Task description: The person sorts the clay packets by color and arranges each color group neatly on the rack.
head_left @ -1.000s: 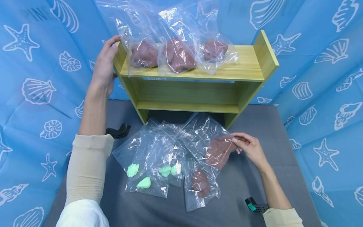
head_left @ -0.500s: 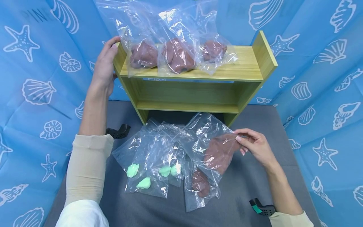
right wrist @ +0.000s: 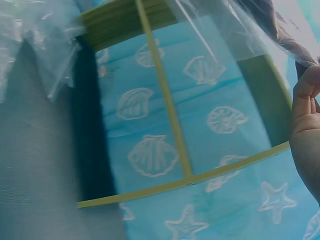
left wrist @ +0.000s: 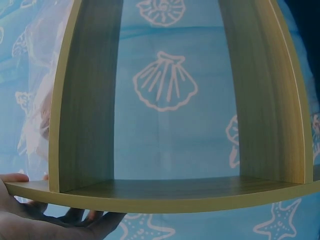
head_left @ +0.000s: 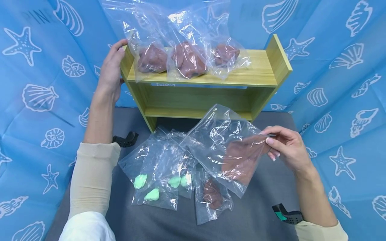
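My left hand grips the upper left side panel of a small wooden shelf. In the left wrist view the left fingers lie along the outer face of that panel. My right hand pinches the edge of a clear plastic bag that holds a flat reddish-brown piece. This bag hangs tilted in front of the lower shelf board, above the table. Beneath it, a smaller bag with a reddish-brown lump lies on the table.
Three clear bags with reddish-brown lumps sit on the top board. Left of the held bag, bags with pale green lumps lie on the grey table. A blue shell-patterned curtain surrounds the table.
My right hand has lifted the bag with the flat piece up off the others and toward the right. My left hand stays on the shelf, whose right end has shifted slightly.
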Available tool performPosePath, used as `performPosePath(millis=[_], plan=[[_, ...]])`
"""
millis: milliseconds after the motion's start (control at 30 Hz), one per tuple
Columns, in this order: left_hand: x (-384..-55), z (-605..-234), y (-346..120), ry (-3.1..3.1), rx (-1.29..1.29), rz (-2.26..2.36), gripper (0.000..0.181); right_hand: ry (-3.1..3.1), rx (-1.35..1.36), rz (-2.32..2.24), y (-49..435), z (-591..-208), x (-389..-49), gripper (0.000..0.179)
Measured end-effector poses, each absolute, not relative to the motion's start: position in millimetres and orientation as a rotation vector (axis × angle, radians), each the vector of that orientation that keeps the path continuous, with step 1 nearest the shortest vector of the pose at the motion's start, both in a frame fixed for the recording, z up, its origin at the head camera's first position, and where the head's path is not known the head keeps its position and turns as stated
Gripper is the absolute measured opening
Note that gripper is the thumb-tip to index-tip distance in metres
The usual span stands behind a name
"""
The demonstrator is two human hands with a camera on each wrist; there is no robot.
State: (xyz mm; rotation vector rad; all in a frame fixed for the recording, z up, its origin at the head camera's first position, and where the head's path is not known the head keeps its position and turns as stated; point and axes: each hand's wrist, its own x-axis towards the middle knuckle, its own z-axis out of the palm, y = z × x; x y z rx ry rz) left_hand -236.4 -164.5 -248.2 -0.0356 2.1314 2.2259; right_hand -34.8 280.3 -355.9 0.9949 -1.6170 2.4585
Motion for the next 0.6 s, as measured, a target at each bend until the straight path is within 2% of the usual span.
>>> performPosePath(millis=[267,600], plan=[[-235.4,-249.0,-164.2,2.119,-0.013,2.235,0.036,-1.262,1.213,2.52,278.3,-310.6,-37.4,0.018],[-234.8,-248.1,-165.5,2.138,-0.002,2.213,0.037,-0.995,1.229,2.486,276.3,-260.4,-55.9,0.013]])
